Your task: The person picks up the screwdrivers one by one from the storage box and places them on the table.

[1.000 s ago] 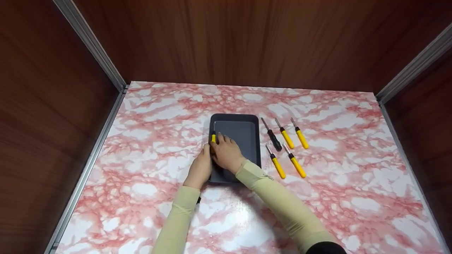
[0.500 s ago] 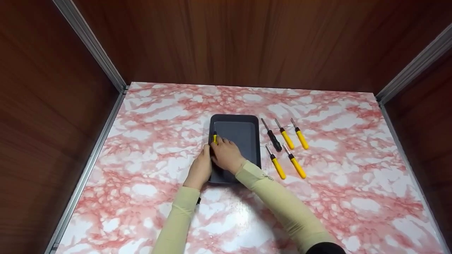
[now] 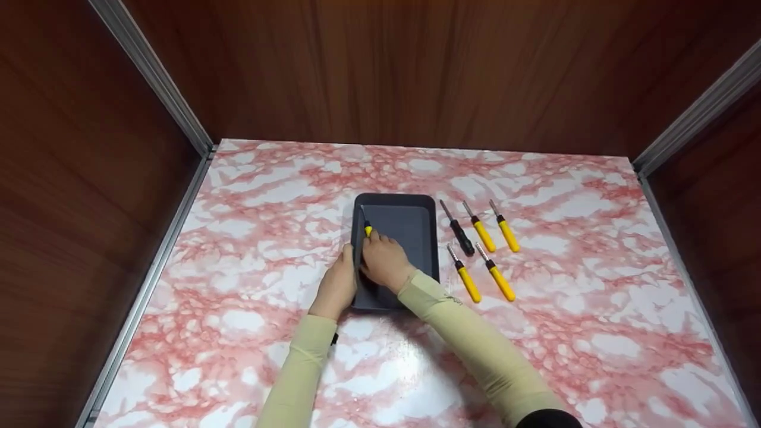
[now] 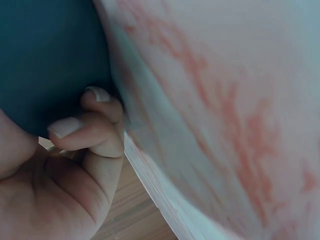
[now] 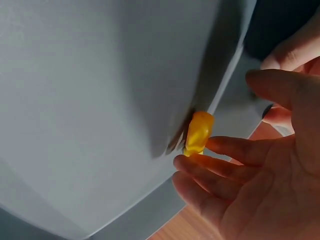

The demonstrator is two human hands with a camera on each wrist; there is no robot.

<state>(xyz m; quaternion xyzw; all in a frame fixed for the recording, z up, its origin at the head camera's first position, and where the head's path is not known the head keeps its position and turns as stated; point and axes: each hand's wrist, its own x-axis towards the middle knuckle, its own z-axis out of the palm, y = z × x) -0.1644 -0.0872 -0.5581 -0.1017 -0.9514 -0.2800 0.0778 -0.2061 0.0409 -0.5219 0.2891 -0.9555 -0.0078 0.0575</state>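
A dark grey baking tray (image 3: 410, 229) stands on the marbled table. My left hand (image 3: 337, 280) grips its left rim; in the left wrist view the curled fingers (image 4: 102, 132) press against its outer wall. Inside the tray, along the left side, lies a screwdriver (image 3: 368, 229) with a yellow handle and black collar, its shaft pointing away. My right hand (image 3: 385, 261) reaches over it and covers most of the handle. In the right wrist view, fairly straight fingers (image 5: 227, 172) touch the end of the yellow handle (image 5: 200, 131), and the thumb stands apart from it.
Right of the tray lie a black-handled screwdriver (image 3: 462, 236) and several yellow-handled screwdrivers (image 3: 503, 282), in two rows. Brown wooden panels (image 3: 392, 71) enclose the table (image 3: 582, 249) at the back and sides.
The screwdriver in the tray has swung slightly, its handle shifting right, away from the tray's left wall. My right hand's fingers have drawn back a little. My left hand stays on the rim.
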